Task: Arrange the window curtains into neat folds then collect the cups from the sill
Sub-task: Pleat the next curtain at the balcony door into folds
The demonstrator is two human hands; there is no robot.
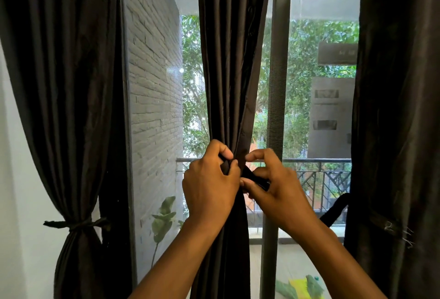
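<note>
A dark middle curtain (228, 72) hangs gathered in front of the window. Both hands meet at its waist. My left hand (209, 184) grips the bunched folds and one end of a dark tie band (252, 177). My right hand (278, 189) pinches the other end of that band against the curtain. The left curtain (64, 84) is gathered and bound with a knotted tie (76, 223). The right curtain (395, 108) hangs loose, with a dark strap (335, 210) curving out beside it. No cups or sill are in view.
A dark window frame post (276, 84) stands just right of the middle curtain. Outside are a white brick wall (154, 84), a balcony railing (319, 179), trees and a leafy plant (164, 220). A white room wall (21, 203) is at far left.
</note>
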